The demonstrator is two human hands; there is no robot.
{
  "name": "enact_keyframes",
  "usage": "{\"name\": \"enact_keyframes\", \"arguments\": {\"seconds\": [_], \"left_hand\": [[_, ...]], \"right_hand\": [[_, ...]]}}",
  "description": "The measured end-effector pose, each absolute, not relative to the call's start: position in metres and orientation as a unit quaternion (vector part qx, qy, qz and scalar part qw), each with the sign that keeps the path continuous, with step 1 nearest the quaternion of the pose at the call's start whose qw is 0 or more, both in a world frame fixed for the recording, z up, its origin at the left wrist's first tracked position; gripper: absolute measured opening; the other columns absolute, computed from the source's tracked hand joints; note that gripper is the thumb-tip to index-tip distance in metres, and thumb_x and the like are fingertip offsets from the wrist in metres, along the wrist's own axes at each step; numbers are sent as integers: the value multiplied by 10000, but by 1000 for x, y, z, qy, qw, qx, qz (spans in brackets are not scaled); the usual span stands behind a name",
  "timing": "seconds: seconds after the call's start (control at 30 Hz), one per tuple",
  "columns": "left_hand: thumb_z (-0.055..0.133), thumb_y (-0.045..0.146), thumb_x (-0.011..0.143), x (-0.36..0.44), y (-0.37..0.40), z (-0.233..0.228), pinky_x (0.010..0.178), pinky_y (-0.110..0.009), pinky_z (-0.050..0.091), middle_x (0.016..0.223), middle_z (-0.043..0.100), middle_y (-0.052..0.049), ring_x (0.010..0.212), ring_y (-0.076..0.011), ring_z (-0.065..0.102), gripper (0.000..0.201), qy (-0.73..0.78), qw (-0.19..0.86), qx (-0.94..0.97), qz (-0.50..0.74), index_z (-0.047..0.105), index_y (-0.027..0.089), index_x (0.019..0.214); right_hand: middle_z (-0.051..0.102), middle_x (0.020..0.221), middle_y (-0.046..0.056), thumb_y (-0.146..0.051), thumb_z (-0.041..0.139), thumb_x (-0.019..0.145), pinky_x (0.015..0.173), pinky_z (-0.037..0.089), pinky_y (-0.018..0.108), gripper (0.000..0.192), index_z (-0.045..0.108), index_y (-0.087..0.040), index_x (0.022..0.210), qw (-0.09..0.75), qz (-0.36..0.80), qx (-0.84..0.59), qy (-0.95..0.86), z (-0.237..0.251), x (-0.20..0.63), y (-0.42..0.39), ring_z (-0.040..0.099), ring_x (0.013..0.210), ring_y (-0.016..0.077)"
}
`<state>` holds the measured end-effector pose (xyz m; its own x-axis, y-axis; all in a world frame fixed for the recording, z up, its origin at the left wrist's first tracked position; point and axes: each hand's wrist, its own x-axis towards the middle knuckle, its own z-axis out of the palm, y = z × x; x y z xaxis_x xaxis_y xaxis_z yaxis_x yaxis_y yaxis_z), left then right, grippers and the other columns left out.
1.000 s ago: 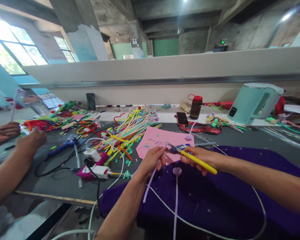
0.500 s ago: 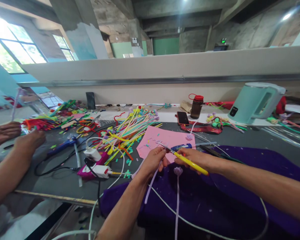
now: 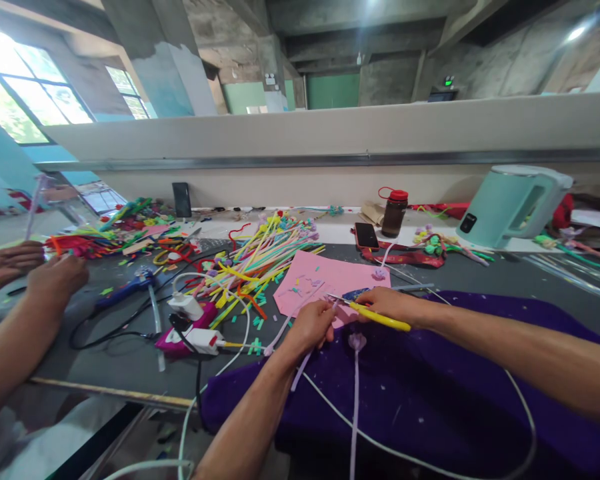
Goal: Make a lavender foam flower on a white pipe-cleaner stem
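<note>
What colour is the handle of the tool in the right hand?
Yellow. The handle sticks out of the right hand, clearest in the head view.

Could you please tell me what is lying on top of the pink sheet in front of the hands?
On the pink sheet lie small coloured scraps and a little purple flower. The left hand and the right hand, holding yellow scissors, cover its near edge, so anything there is hidden.
</note>
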<state>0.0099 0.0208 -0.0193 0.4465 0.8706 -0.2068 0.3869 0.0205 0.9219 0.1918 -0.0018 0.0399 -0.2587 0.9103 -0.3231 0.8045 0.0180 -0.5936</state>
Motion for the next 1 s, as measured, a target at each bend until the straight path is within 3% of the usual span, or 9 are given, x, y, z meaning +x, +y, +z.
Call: {"name": "enact_keyframes", "arguments": {"seconds": [0.2,0.33,0.67,1.0], "left_hand": [[460,353,766,7,24,-19,283,-183,172,372,505,59,226,-61,342,214,468,548,639,268,499,170,663],[456,350,758,8,25,-13,288,-177,179,403,515,59,232,-50,344,200,444,574,614,310,506,160,721],[466,400,738,11,22,-5,281,-173,198,439,542,44,248,-61,387,260,394,636,583,315,502,148,787],[450,404,767,11,23,-8,281,-160,234,452,558,38,264,-64,431,262,416,620,594,299,514,150,786]], "right_hand": [[576,669,5,-436,530,737,436,340,185,364,614,-158,957,113,377,-612,-686,51,205,-17,468,497,89],[509,658,-23,-547,491,744,361,365,152,442,516,-202,1019,163,478,-608,-613,52,215,-35,433,417,50],[530,662,-22,-509,543,738,367,356,139,391,543,-203,983,169,450,-603,-636,47,187,-42,467,454,53],[504,596,-36,-435,532,770,344,300,138,293,569,-190,926,178,476,-596,-622,45,189,-31,389,386,28]]}}
